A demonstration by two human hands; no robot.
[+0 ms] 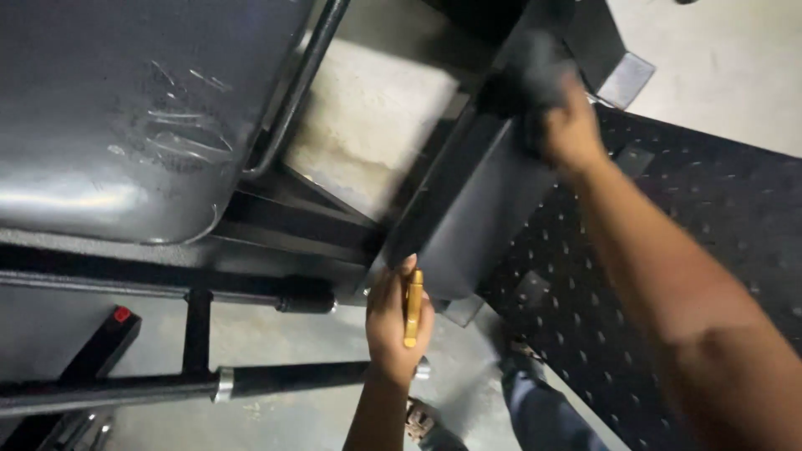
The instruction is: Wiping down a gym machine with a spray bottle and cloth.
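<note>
a yellow pen (413, 307) is gripped in the closed left hand (394, 324) at lower centre; a dark cloth (535, 71) is pressed on the black frame (468, 209) by the closed right hand (572, 125), upper right. wiping seems underway; steady pressure is likely needed.

Left hand (394, 321) fisted, low; right hand (571, 125) clenched, arm outstretched

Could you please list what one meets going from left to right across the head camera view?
Small red tab on a black bar, glossy dark-grey metal panel, left hand holding a slim yellow tool, right hand on the black sheet-metal housing.
</note>
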